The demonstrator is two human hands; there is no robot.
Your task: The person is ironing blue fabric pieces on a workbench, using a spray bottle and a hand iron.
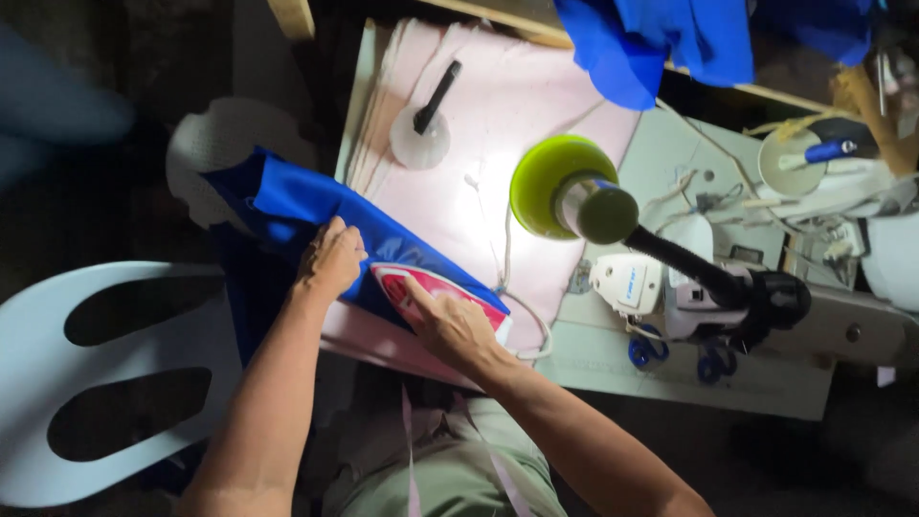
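Your right hand lies over a red-and-white iron near the front edge of the pink padded board, fingers curled down over its top so that most of the iron is hidden and you cannot tell how firmly it is gripped. Your left hand rests flat, fingers together and holding nothing, on the blue cloth, which drapes off the board's left edge into shadow. The green lamp covers part of the board's right side.

Royal-blue cloth, red-and-white iron, pale pink pad, lime-green lamp shade, white chair.
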